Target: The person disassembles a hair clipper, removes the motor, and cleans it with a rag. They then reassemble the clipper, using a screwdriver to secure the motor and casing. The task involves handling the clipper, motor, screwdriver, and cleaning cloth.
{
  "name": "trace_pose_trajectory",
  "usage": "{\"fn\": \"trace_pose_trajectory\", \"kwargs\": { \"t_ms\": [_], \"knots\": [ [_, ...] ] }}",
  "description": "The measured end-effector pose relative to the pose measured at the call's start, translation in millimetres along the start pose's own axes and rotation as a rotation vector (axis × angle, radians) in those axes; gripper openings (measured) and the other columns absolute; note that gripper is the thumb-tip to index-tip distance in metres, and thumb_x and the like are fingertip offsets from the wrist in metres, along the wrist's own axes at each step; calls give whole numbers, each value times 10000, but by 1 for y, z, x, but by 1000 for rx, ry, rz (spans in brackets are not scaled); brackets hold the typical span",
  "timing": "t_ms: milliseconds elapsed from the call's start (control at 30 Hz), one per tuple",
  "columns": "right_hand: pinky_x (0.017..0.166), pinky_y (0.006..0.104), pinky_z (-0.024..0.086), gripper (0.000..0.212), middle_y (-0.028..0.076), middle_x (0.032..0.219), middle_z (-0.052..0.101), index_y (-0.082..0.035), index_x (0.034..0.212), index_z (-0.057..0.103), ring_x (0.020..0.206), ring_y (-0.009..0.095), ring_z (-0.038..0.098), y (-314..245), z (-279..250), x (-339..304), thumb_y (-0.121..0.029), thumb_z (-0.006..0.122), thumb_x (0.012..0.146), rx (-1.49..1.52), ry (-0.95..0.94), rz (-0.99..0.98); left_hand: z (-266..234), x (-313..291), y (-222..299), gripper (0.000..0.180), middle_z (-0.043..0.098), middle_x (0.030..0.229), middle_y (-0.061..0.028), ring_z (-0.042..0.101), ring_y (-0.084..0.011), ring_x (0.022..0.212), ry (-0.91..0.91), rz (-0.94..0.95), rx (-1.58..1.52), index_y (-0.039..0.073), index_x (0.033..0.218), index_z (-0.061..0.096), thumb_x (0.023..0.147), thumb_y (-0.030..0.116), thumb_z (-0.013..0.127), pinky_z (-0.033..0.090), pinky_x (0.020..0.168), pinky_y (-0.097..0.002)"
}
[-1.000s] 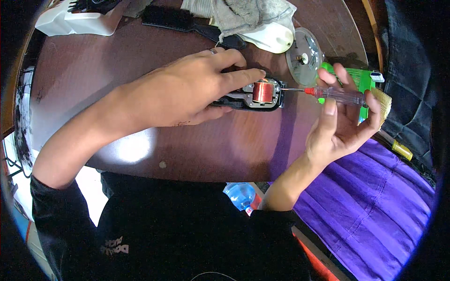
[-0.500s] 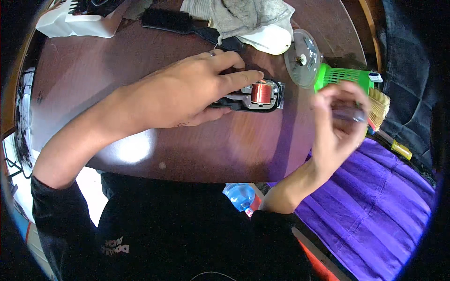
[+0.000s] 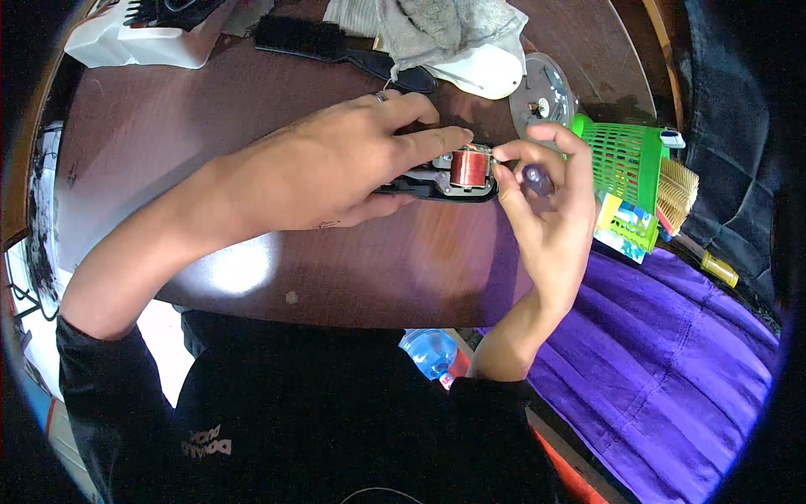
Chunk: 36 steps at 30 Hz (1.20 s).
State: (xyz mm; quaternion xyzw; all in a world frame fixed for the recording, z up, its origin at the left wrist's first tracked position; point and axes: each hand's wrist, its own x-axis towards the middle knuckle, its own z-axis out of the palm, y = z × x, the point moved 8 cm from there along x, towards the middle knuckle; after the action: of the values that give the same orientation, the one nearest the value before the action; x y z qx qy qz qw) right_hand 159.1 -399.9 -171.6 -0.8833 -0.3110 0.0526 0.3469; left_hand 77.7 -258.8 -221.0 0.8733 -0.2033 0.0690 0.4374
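Observation:
My left hand [image 3: 353, 155] grips an opened hair clipper [image 3: 432, 183] lying on the table, its fingers wrapped round the dark body. The cover is off, and a copper coil [image 3: 468, 168] shows in the metal frame. At the blade end, my right hand [image 3: 554, 193] pinches thumb and forefinger together; whether a small part is between the tips I cannot tell. A screwdriver [image 3: 537, 179] with a see-through purple handle is tucked in that same hand, seen nearly end-on, its shaft hidden.
Beyond the hands lie a black brush [image 3: 311, 40], a grey cloth [image 3: 449, 29] and a round clear lid [image 3: 541, 97]. A green basket [image 3: 617, 155] stands at the right, beside a bristle brush [image 3: 678, 195]. A white case [image 3: 143, 46] sits far left. Purple cloth [image 3: 663, 353] hangs lower right.
My right hand has moved left from beside the green basket to the clipper's blade end, carrying the screwdriver. My left hand and the clipper have stayed put.

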Motion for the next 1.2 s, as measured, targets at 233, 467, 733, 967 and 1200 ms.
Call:
{"fn": "trace_pose_trajectory", "kwargs": {
  "t_ms": [233, 467, 733, 967, 1200],
  "knots": [
    [652, 250, 502, 446, 95, 886, 691, -42, 1171, 520, 746, 127, 631, 2, -1, 2, -21, 745, 787, -98, -36, -41, 0, -2, -1, 748, 522, 1230, -173, 556, -367, 1097, 7, 4, 3, 81, 1377, 459, 693, 56, 758, 459, 967, -422],
    [626, 298, 522, 371, 127, 866, 695, -32, 1117, 514, 748, 185, 688, -1, 0, 1, -47, 729, 814, -110, -2, -50, 0, -1, 0, 769, 517, 1238, -175, 556, -370, 1096, 14, 14, 14, 85, 1392, 438, 692, 50, 754, 460, 967, -422],
    [705, 308, 530, 343, 168, 927, 665, -4, 1102, 428, 818, 222, 693, 8, -3, -5, -10, 673, 862, -41, 6, -108, -2, 0, 0, 764, 521, 1237, -174, 557, -370, 1096, 18, 17, 0, 89, 1387, 449, 688, 38, 754, 461, 969, -418],
    [703, 291, 524, 375, 155, 927, 682, -5, 1123, 471, 833, 189, 682, 7, -5, -4, -9, 708, 832, -53, 15, -142, 1, 0, -1, 761, 528, 1233, -157, 559, -363, 1086, -1, 0, -3, 99, 1381, 462, 682, 28, 755, 461, 964, -415],
    [708, 254, 511, 420, 136, 930, 680, -3, 1148, 485, 822, 148, 662, 9, -6, -2, -6, 734, 809, 28, 13, -53, -3, 1, 1, 772, 527, 1231, -157, 559, -360, 1085, 21, 5, -20, 98, 1384, 461, 675, 20, 758, 460, 962, -417]
  ]
}}
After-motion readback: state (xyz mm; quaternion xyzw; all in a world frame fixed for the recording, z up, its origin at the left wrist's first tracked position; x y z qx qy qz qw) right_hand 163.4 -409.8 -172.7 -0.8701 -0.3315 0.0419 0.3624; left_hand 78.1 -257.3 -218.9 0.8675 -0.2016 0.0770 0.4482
